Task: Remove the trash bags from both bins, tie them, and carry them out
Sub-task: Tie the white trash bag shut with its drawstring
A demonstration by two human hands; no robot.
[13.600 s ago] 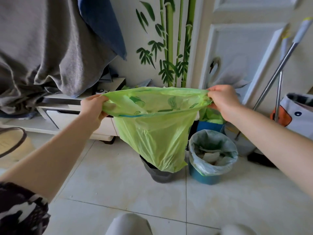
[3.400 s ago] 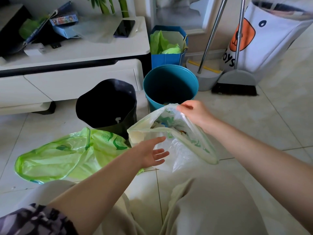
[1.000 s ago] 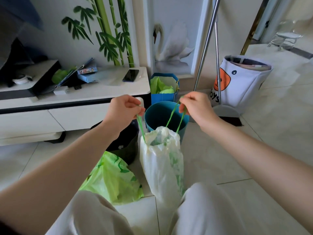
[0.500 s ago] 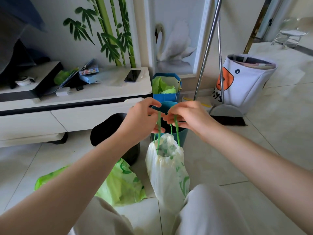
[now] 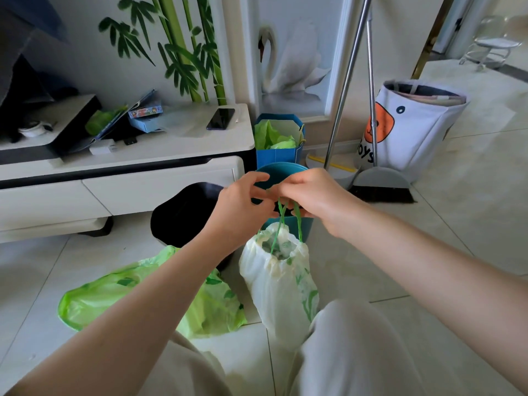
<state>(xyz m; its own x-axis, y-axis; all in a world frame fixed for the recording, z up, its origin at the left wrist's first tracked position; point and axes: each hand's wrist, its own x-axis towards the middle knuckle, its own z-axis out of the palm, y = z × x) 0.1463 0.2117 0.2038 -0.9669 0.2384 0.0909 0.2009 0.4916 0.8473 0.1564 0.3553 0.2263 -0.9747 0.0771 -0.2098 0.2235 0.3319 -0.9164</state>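
Seen from above by a crouching person; the left hand (image 5: 243, 207) and right hand (image 5: 311, 192) meet in front of the chest, fingertips touching, both pinching the thin green drawstring cords (image 5: 281, 221) of a translucent white plastic trash bag with green leaf print (image 5: 281, 284); the cords run taut down to the bag's gathered mouth; the bag stands on the pale tiled floor (image 5: 428, 252) between the person's knees; just to its left a bright green plastic trash bag (image 5: 94, 298) lies slumped flat on the tiles; behind the bags stand two unlined bins side by side, a black plastic bin (image 5: 183, 212) on the left and a round teal plastic bin (image 5: 283, 171) on the right, partly hidden by the hands; a low white cabinet (image 5: 128, 178) sits behind the black bin; a broom with a metal handle (image 5: 380, 184) leans by the wall.
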